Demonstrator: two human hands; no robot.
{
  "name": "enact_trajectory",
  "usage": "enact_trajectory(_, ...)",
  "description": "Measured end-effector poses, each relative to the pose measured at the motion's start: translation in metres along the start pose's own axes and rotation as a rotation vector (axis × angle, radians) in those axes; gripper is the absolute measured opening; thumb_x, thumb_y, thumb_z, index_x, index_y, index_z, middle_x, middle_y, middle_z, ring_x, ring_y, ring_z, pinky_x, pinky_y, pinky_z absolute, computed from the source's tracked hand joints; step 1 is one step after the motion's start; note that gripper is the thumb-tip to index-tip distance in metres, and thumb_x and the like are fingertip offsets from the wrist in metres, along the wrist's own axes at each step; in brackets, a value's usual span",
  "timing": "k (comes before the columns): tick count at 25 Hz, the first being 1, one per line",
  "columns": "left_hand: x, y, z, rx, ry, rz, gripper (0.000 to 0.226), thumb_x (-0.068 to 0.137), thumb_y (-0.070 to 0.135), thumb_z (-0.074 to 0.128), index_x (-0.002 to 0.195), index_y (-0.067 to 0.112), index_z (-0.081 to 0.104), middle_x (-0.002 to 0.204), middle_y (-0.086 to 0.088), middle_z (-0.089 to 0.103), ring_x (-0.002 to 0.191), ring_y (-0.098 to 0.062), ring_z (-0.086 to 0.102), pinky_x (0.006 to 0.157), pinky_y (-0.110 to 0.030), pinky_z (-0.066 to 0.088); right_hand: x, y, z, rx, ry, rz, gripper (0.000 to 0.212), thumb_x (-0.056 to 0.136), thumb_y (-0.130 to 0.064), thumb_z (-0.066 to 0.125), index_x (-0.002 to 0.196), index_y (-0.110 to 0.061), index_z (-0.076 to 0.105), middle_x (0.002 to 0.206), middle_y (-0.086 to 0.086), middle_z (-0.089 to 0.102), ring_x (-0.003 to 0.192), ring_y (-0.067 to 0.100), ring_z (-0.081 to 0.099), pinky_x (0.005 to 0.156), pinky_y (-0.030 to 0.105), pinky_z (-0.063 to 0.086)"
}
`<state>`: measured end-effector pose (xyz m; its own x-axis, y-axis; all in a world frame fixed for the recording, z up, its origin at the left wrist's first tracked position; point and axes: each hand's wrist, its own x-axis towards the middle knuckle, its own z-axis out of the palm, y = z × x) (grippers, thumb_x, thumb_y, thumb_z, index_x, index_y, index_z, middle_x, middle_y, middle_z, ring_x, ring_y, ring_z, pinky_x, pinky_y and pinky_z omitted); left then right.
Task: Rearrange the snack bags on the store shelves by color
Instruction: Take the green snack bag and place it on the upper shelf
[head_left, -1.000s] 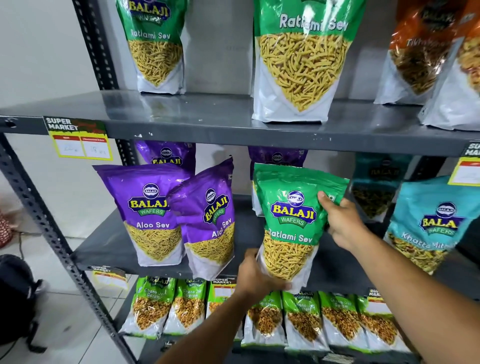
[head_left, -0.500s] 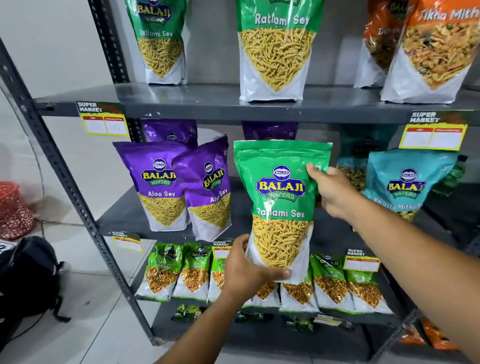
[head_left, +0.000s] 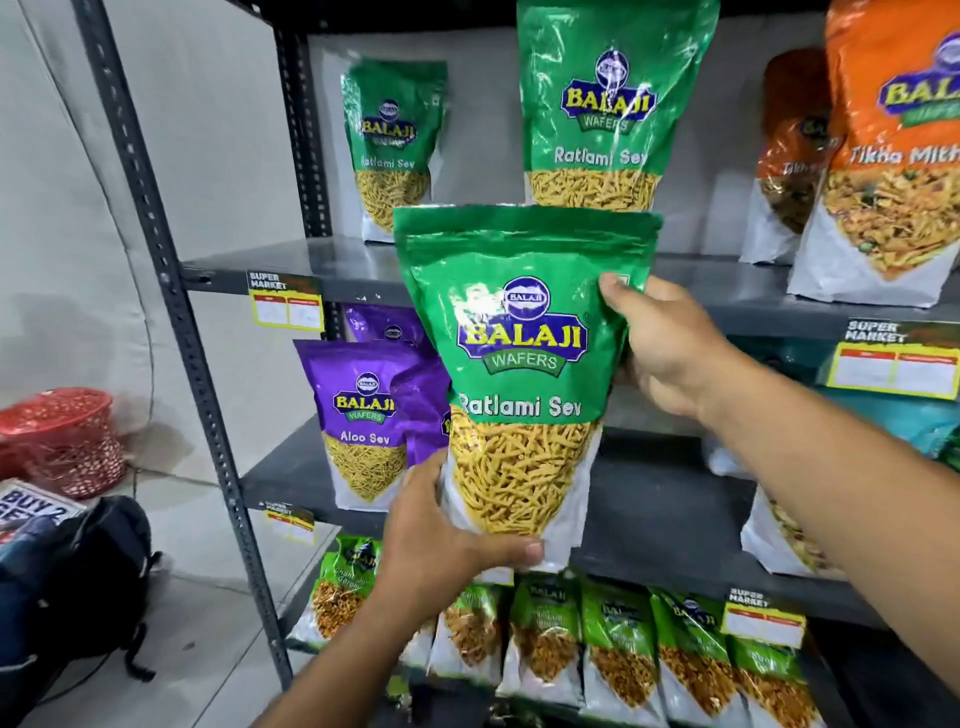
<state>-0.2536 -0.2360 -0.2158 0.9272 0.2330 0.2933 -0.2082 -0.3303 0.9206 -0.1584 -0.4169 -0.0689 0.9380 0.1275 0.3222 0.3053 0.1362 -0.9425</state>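
I hold a green Ratlami Sev bag (head_left: 522, 364) upright in front of the shelves, its top level with the upper shelf (head_left: 322, 262). My left hand (head_left: 436, 540) grips its bottom left corner. My right hand (head_left: 670, 353) grips its right edge. Two more green Ratlami Sev bags, one at the left (head_left: 395, 145) and one behind the held bag (head_left: 608, 104), stand on the upper shelf. Purple Aloo Sev bags (head_left: 358, 415) stand on the middle shelf (head_left: 665, 499), partly hidden behind the held bag.
Orange Tikha Mitha bags (head_left: 888, 166) stand at the upper right, teal bags (head_left: 904, 415) at the middle right. Several small green bags (head_left: 618, 649) line the bottom shelf. A red basket (head_left: 62, 436) and a dark backpack (head_left: 88, 571) sit on the floor at left.
Both hands have lifted the green bag off the middle shelf, up to the level of the upper shelf. The view has tilted upward and moved closer.
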Motion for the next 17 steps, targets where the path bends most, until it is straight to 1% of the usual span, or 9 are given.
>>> enact_trajectory(1,0.013,0.01,-0.012,0.026,0.028,0.036,0.094,0.019,0.051,0.098,0.105,0.033,0.061,0.102,0.007,0.072,0.097,-0.016,0.069,0.084,-0.039,0.057,0.01,-0.013,0.011,0.016,-0.01,-0.041,0.019,0.095,-0.025,0.048,0.098,-0.016,0.063,0.095,0.003,0.073,0.076,0.016,0.07,0.073,0.037,0.058)
enact_trajectory(2,0.029,0.018,-0.023,0.049,0.055,0.076,0.095,0.019,0.053,0.097,0.105,0.034,0.061,0.103,0.007,0.072,0.096,-0.015,0.068,0.084,-0.038,0.057,0.021,-0.026,0.021,0.025,-0.015,-0.079,0.02,0.095,-0.027,0.049,0.103,-0.015,0.062,0.101,0.006,0.073,0.083,0.02,0.07,0.078,0.043,0.058)
enact_trajectory(5,0.079,0.048,-0.054,0.111,0.139,0.183,0.073,0.026,0.036,0.1,0.089,0.035,0.062,0.087,0.014,0.072,0.08,0.007,0.065,0.07,-0.018,0.052,0.059,-0.064,0.057,0.019,-0.007,-0.148,0.029,0.089,-0.038,0.056,0.112,-0.021,0.053,0.122,0.01,0.066,0.108,0.029,0.064,0.093,0.055,0.051)
enact_trajectory(7,0.112,0.064,-0.073,0.141,0.189,0.202,0.072,0.026,0.036,0.099,0.087,0.033,0.062,0.085,0.014,0.072,0.078,0.003,0.066,0.071,-0.024,0.054,0.089,-0.083,0.081,-0.018,-0.017,-0.164,0.041,0.078,-0.052,0.059,0.107,-0.027,0.043,0.135,0.01,0.058,0.117,0.031,0.059,0.098,0.059,0.046)
enact_trajectory(8,0.127,0.069,-0.08,0.159,0.215,0.207,0.076,0.024,0.042,0.098,0.091,0.03,0.063,0.088,0.011,0.073,0.082,-0.005,0.068,0.075,-0.031,0.056,0.101,-0.091,0.092,-0.03,-0.022,-0.179,0.043,0.075,-0.054,0.059,0.104,-0.024,0.045,0.133,0.01,0.059,0.115,0.031,0.059,0.098,0.059,0.046)
enact_trajectory(10,0.156,0.076,-0.094,0.229,0.256,0.219,0.088,0.021,0.056,0.091,0.1,0.026,0.064,0.095,0.008,0.074,0.088,-0.015,0.068,0.082,-0.036,0.055,0.124,-0.103,0.112,-0.038,-0.025,-0.212,0.04,0.08,-0.051,0.056,0.102,-0.017,0.053,0.124,0.012,0.064,0.11,0.032,0.063,0.095,0.059,0.049)
enact_trajectory(12,0.183,0.081,-0.111,0.288,0.27,0.218,0.1,0.018,0.067,0.086,0.106,0.026,0.062,0.102,0.006,0.073,0.095,-0.018,0.067,0.088,-0.039,0.054,0.142,-0.111,0.133,-0.022,-0.015,-0.252,0.022,0.09,-0.04,0.05,0.091,-0.019,0.058,0.117,0.017,0.068,0.107,0.037,0.064,0.09,0.06,0.052)
enact_trajectory(14,0.208,0.083,-0.128,0.314,0.246,0.222,0.108,0.014,0.077,0.082,0.109,0.028,0.061,0.105,0.005,0.074,0.1,-0.02,0.067,0.094,-0.043,0.053,0.165,-0.111,0.15,0.001,0.02,-0.26,0.021,0.094,-0.034,0.045,0.084,-0.02,0.058,0.111,0.017,0.071,0.104,0.037,0.066,0.088,0.059,0.054)
enact_trajectory(17,0.238,0.081,-0.149,0.364,0.214,0.212,0.104,0.02,0.072,0.084,0.111,0.027,0.06,0.107,0.004,0.072,0.104,-0.021,0.065,0.097,-0.045,0.051,0.196,-0.105,0.17,0.02,0.068,-0.252,0.021,0.093,-0.034,0.045,0.081,-0.02,0.056,0.104,0.013,0.072,0.098,0.034,0.068,0.085,0.059,0.055)
